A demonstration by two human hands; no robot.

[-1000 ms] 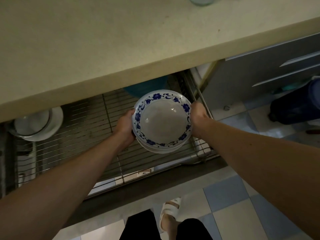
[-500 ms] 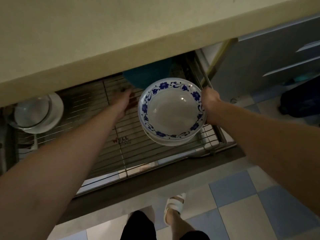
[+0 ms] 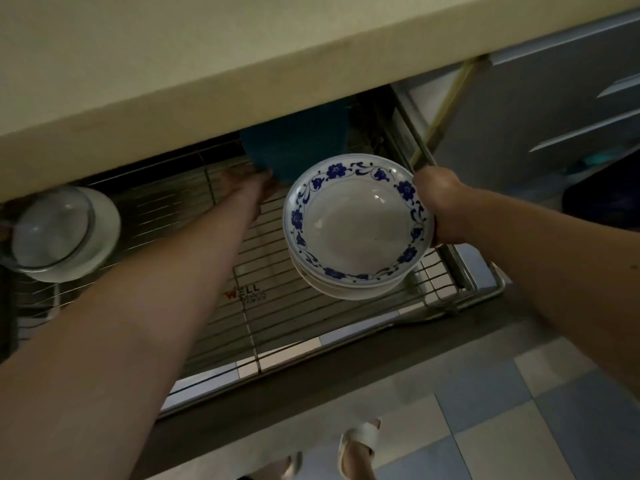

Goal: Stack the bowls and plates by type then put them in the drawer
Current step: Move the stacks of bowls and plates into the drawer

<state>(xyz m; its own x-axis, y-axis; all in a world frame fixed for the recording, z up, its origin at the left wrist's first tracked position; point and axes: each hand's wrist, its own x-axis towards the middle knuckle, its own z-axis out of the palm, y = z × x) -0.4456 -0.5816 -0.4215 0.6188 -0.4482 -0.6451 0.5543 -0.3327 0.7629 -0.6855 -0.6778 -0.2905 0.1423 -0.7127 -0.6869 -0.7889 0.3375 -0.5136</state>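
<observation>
A stack of white bowls with blue flower rims [image 3: 356,223] hangs over the right part of the open wire drawer [image 3: 277,306]. My right hand [image 3: 438,206] grips the stack at its right rim. My left hand [image 3: 242,183] reaches deep into the drawer and touches a blue container [image 3: 298,143] at the back, under the counter edge; its fingers are spread and I cannot tell whether they grip it. At the drawer's left end a glass bowl [image 3: 52,226] rests on a white plate [image 3: 102,233].
The pale counter top [image 3: 242,57] overhangs the drawer's back half. Grey cabinet fronts [image 3: 536,116] stand to the right, with a dark object [image 3: 602,199] on the floor beside them. My sandalled foot [image 3: 358,445] is on the checked tile floor below the drawer front.
My left hand let go of the bowl stack and reached to the back of the drawer, at the blue container. The right hand now holds the stack alone, slightly farther right.
</observation>
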